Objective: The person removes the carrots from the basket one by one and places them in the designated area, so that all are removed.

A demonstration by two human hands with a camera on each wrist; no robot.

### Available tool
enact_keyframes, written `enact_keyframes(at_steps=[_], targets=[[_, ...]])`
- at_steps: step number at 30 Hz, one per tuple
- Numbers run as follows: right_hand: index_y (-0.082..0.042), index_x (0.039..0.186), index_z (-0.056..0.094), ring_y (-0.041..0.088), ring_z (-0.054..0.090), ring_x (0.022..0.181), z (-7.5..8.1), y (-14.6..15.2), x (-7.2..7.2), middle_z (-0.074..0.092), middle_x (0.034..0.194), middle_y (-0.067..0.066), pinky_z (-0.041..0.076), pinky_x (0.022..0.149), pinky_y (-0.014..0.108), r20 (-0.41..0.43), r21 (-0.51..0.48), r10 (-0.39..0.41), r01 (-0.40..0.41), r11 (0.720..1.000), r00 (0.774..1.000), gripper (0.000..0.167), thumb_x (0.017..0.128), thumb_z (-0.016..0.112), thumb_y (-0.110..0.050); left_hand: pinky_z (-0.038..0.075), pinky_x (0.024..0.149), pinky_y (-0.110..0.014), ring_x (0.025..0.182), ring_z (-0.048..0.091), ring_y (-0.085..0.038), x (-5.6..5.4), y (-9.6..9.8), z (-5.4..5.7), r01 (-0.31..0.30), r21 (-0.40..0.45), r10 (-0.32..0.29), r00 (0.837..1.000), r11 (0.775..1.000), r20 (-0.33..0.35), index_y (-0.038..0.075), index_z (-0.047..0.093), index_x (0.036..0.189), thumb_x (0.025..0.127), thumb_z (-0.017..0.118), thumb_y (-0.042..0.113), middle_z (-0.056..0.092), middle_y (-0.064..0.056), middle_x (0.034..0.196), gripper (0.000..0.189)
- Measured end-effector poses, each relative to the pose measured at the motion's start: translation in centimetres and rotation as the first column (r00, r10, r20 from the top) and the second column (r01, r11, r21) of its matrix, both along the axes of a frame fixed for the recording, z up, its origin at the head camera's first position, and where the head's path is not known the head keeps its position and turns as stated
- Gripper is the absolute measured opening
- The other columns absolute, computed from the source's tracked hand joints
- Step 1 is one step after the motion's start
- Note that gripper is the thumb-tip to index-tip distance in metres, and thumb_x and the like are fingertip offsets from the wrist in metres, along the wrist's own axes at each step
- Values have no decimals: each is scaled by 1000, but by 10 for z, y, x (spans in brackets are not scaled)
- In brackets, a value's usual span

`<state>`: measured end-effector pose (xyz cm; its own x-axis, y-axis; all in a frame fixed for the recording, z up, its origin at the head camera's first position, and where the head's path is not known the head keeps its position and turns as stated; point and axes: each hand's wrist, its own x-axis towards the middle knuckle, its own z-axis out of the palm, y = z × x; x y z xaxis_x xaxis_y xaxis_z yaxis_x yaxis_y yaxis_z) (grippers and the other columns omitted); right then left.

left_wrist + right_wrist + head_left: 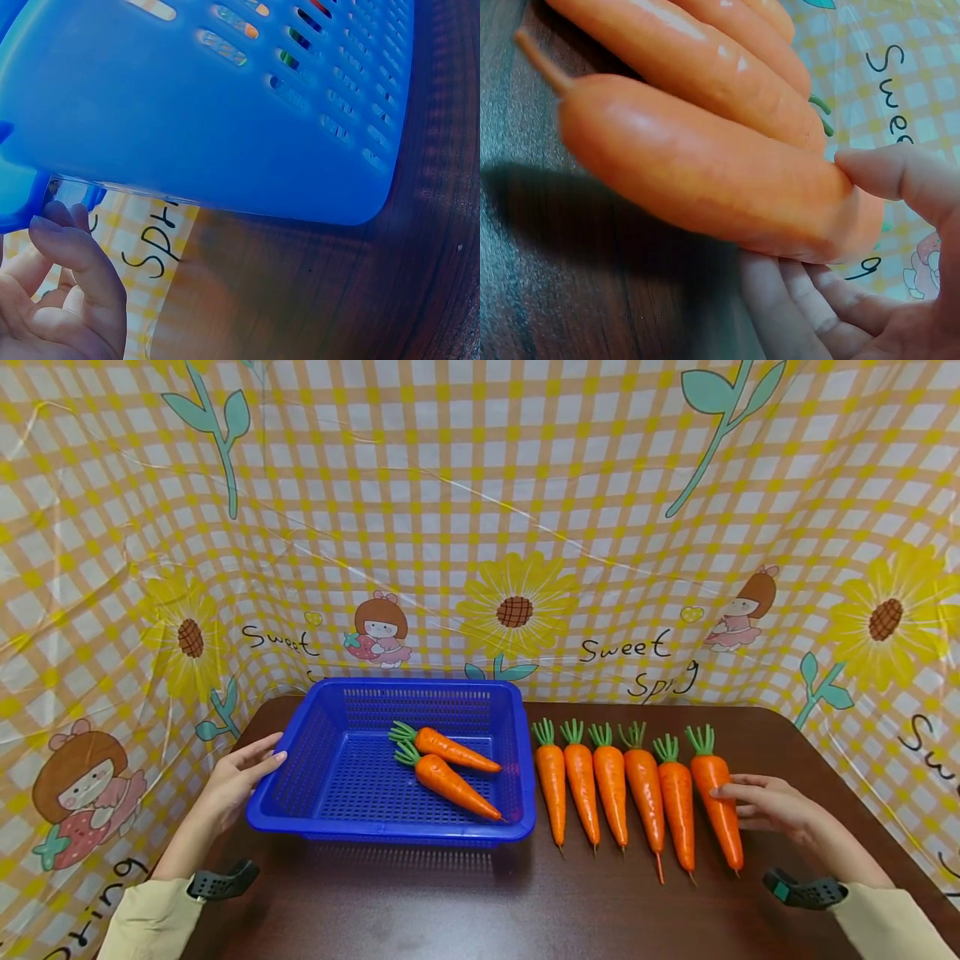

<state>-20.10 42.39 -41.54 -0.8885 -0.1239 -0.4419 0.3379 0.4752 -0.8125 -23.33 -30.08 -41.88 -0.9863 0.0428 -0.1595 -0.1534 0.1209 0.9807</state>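
Observation:
A blue plastic basket [405, 831] with slotted walls stands on the left part of the table, and two orange carrots [453, 787] with green tops lie inside it. At the basket's left rim, my left hand [234, 781] pinches the edge between thumb and fingers; the left wrist view shows the fingertips [56, 225] against the rim. My right hand [776, 806] grips the rightmost carrot [716, 802] of a row, thumb on top and fingers along its right side. In the right wrist view that carrot [705, 172] looks slightly raised, with a shadow beneath.
Several more carrots [609, 785] lie side by side between the basket and my right hand, green tops pointing away. The dark brown table [510, 902] is enclosed by a checked cloth [480, 527] with sunflowers at the back and sides.

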Motion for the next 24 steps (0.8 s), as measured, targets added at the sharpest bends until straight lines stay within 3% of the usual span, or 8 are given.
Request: enact_keyframes(at_steps=[9, 24], targets=[[28, 138, 5, 10, 66, 94, -3, 4, -3, 67, 108, -1, 57, 84, 35, 23, 19, 29, -30, 999, 999, 88, 95, 54, -33, 56, 69, -23, 79, 62, -1, 1, 1, 1, -3, 2, 3, 1000, 1000, -9, 10, 39, 147, 95, 61, 24, 59, 19, 92, 58], [28, 136, 9, 11, 66, 94, -8, 5, -7, 66, 108, 0, 56, 85, 36, 58, 25, 41, -42, 999, 998, 84, 96, 51, -32, 56, 70, -23, 80, 63, -1, 1, 1, 2, 0, -17, 0, 1000, 1000, 2, 7, 34, 149, 96, 60, 26, 59, 20, 94, 62]])
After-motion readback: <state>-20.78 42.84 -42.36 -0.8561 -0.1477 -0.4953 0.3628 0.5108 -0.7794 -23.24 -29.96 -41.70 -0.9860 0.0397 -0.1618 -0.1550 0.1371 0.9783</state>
